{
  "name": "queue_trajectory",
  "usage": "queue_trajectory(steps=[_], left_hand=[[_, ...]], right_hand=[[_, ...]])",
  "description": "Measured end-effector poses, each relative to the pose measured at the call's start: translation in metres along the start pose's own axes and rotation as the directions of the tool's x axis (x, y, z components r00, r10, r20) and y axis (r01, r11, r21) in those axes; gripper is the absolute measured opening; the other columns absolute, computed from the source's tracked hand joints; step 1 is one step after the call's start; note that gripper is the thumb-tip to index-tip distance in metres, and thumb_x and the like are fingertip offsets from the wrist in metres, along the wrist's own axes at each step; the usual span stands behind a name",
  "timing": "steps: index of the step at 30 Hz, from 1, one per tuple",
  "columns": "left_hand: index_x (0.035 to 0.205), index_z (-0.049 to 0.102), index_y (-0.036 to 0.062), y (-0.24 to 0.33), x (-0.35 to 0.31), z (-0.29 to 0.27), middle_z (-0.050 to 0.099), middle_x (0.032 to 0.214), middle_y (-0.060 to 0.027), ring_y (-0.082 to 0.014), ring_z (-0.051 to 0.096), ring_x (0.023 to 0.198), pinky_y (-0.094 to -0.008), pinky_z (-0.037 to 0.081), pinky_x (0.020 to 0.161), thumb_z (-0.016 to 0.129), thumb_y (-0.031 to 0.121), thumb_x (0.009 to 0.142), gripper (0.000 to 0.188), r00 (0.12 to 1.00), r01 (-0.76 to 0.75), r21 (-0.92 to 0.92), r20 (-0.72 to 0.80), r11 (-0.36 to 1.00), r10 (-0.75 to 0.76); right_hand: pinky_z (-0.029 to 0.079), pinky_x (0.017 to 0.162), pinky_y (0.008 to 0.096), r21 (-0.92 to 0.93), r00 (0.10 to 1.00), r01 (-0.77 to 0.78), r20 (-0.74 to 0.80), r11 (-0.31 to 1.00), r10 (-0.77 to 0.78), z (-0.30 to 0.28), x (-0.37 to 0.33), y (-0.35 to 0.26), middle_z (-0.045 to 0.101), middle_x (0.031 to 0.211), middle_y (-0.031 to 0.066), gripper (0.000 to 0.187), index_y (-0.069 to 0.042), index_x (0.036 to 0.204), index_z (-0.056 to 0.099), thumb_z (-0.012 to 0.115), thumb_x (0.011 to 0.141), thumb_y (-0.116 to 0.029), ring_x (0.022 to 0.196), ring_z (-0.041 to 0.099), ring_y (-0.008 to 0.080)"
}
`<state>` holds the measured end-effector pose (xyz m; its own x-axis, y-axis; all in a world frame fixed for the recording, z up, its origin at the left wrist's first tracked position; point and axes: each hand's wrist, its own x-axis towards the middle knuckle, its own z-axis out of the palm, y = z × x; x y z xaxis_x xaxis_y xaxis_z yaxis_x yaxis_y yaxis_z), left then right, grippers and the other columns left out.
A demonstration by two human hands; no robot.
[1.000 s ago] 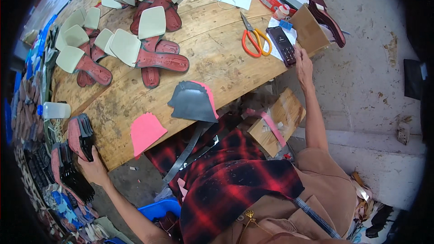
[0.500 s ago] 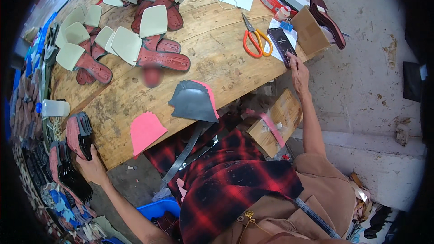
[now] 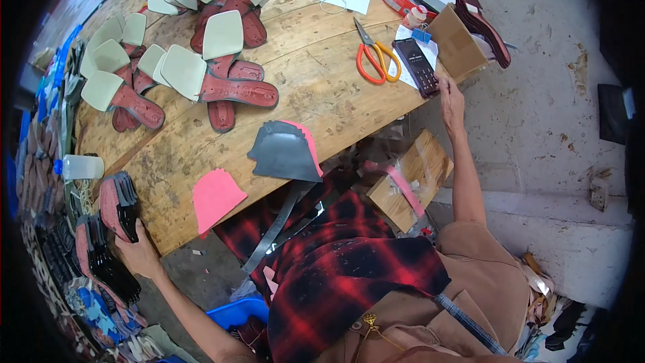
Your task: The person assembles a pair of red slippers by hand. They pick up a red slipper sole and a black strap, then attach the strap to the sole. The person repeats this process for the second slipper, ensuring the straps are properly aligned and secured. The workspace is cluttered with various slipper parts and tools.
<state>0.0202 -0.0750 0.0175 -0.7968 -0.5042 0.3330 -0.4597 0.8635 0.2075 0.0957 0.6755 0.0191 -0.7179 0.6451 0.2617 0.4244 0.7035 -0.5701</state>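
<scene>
My left hand (image 3: 138,254) is at the table's left edge, its fingers closed around the lower end of a stack of red-and-black insoles (image 3: 118,207). Just below, a second stack of similar insoles (image 3: 101,259) leans beside my wrist. My right hand (image 3: 451,109) holds nothing, its fingers stretched out by the lower right corner of a dark phone (image 3: 415,66) with a lit screen. Whether a fingertip touches the phone I cannot tell. In front of me lie a black scalloped leather piece (image 3: 285,153) with a pink edge and a pink piece (image 3: 218,199).
Red soles with cream uppers (image 3: 242,93) cover the wooden table's (image 3: 322,101) far left. Orange-handled scissors (image 3: 373,60) lie left of the phone. A cardboard box (image 3: 459,42) stands at the right corner, a white bottle (image 3: 83,167) at the left edge. Below is a wooden box (image 3: 413,178).
My right hand's fingers have drawn back from the phone's screen to its lower edge. My left hand stays at the insole stack. The whole view has shifted slightly.
</scene>
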Motion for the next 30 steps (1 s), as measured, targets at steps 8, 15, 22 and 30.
queue_trajectory(steps=[8,15,22,30], left_hand=[[0.142,0.042,0.0022,0.005,-0.001,-0.008,0.053,0.136,-0.0227,-0.0408,0.053,0.120,-0.0428,0.042,0.097,0.052,0.066,0.088,0.084,0.999,-0.039,-0.107,0.012,0.993,0.041],[0.144,0.040,-0.0006,-0.011,0.003,0.003,0.049,0.140,-0.0250,-0.0409,0.050,0.125,-0.0426,0.041,0.100,0.051,0.068,0.087,0.090,0.998,-0.054,-0.063,0.006,0.997,0.055],[0.148,0.030,0.0015,-0.031,0.012,-0.001,0.048,0.141,-0.0199,-0.0316,0.048,0.130,-0.0394,0.036,0.106,0.052,0.046,0.097,0.071,0.997,0.031,-0.778,0.068,0.628,0.034],[0.142,0.037,-0.0018,-0.039,0.031,-0.045,0.051,0.136,-0.0182,-0.0298,0.051,0.125,-0.0416,0.040,0.105,0.050,0.034,0.101,0.056,0.991,-0.055,-0.714,-0.122,0.698,-0.047]], right_hand=[[0.046,0.084,0.0351,0.186,0.971,-0.047,-0.222,0.981,0.089,-0.003,-0.020,0.001,0.066,0.096,0.0167,0.041,-0.003,0.112,0.063,0.045,0.101,-0.039,0.092,0.062,0.0269],[0.045,0.087,0.0376,0.184,0.972,-0.026,-0.226,0.983,0.068,0.013,-0.024,0.018,0.065,0.105,0.0178,0.042,-0.002,0.114,0.057,0.051,0.098,-0.040,0.098,0.062,0.0285],[0.042,0.100,0.0393,0.059,0.994,0.025,-0.112,0.998,-0.018,0.015,-0.032,-0.002,0.055,0.130,0.0192,0.067,-0.005,0.132,0.048,0.072,0.082,-0.043,0.120,0.054,0.0322],[0.044,0.099,0.0409,0.055,0.989,0.072,-0.134,0.996,-0.064,0.024,-0.027,0.000,0.052,0.134,0.0145,0.075,-0.008,0.135,0.046,0.078,0.075,-0.040,0.123,0.053,0.0320]])
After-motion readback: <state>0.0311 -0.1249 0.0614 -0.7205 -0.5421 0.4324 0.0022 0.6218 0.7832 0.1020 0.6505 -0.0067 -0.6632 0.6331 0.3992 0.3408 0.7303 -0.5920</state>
